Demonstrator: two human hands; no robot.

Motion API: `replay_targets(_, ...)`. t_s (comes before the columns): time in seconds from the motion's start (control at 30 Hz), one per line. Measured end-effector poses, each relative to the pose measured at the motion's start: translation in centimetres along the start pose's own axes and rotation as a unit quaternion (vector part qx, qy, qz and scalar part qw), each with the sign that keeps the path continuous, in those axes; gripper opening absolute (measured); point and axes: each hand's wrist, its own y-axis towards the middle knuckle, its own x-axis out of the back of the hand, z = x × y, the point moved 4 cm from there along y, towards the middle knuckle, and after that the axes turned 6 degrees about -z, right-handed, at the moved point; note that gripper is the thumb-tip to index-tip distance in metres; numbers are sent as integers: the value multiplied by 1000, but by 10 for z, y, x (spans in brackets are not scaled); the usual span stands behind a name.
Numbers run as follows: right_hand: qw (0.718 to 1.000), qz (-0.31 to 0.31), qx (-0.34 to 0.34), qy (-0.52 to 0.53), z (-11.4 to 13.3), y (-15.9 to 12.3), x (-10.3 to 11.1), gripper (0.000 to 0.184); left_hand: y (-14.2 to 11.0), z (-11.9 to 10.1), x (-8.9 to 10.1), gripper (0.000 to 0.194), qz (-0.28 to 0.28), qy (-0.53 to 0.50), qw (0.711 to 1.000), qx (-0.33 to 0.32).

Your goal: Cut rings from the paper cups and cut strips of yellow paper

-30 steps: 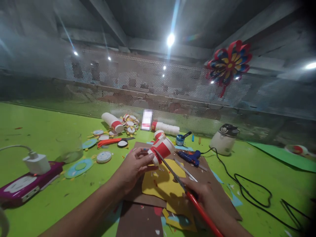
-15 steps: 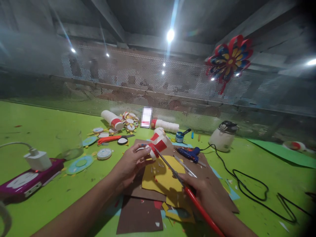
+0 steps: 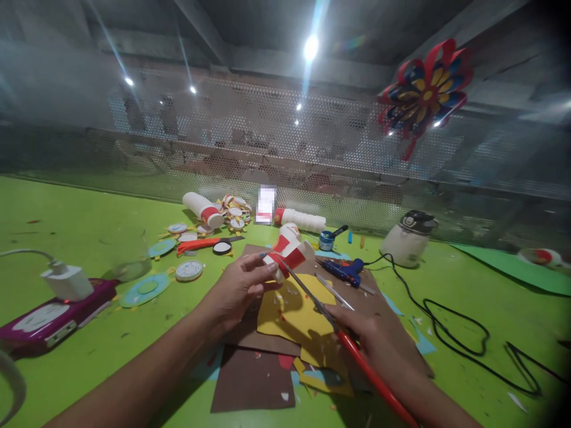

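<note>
Head view: left hand [image 3: 243, 288] pinching paper cup [image 3: 296, 255]; right hand [image 3: 368, 333] gripping red-handled scissors [image 3: 357, 359], blades at cup. Cup probably light, thin-walled, easily dented; best held lightly by stiffer base end. Cup above yellow sheet's [image 3: 289, 318] far edge, left hand left of sheet, right hand right.

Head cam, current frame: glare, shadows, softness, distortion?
Head view: ceiling light flares into a streak; shadow crosses the yellow sheet; beyond the mesh it's dim and hazy; held cup reads clearer; screen is pixelated; right corners go black; jug leans, probably wide-angle distortion.
</note>
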Motion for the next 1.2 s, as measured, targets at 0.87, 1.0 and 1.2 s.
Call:
replay_targets(0.87,999,33,-31,5,-15,-3,-13,41,-1,0,-2,23,20,-10,1000,15)
replay_targets(1.0,1000,15,-14,-14,-12,-4,-11,42,-1,1,-2,24,23,-17,999,16)
replay_targets(1.2,998,15,-14,-56,-22,-1,-10,41,-2,1,-3,25,31,-3,1000,6)
